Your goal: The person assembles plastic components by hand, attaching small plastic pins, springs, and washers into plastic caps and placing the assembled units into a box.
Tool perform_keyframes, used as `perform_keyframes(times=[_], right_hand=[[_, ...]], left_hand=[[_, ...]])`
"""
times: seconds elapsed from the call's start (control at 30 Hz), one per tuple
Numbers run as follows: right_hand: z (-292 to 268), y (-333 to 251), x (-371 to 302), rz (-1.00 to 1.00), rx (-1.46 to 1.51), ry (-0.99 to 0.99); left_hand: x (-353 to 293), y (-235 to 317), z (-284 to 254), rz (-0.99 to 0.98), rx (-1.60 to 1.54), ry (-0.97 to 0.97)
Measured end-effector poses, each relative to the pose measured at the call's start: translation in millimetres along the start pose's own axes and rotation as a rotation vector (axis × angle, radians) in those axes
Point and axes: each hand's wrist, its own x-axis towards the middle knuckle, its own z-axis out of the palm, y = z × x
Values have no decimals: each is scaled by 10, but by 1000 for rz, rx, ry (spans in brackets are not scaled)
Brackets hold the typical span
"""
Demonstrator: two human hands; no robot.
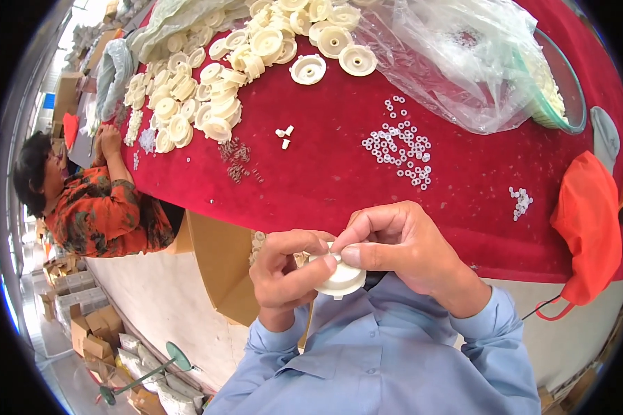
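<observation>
My left grip (280,277) pinches the cream disc (342,282) on its left side, thumb over its face. My right grip (412,245) bends in from the disc's right, thumb and index close together near its hub; can't tell if they pinch anything. Disc is round, no long axis; both hands at it, wrists angled inward. Beyond the disc, red surface (311,187): springs (237,160) ahead-left, white washers (392,146) ahead-right, cream heap (221,104) farther left.

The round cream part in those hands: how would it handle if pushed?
The round cream part looks like moulded plastic, so probably stiff and light. Its circular rim might roll on edge, though the small tab could catch.
</observation>
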Motion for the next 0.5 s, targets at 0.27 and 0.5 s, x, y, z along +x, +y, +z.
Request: perform_keyframes(times=[0.27, 0.5], right_hand=[[115, 62, -24, -161, -59, 12], [155, 101, 13, -253, -157, 31]], left_hand=[[9, 49, 32, -15, 303, 140], [-10, 59, 2, 0, 306, 140]])
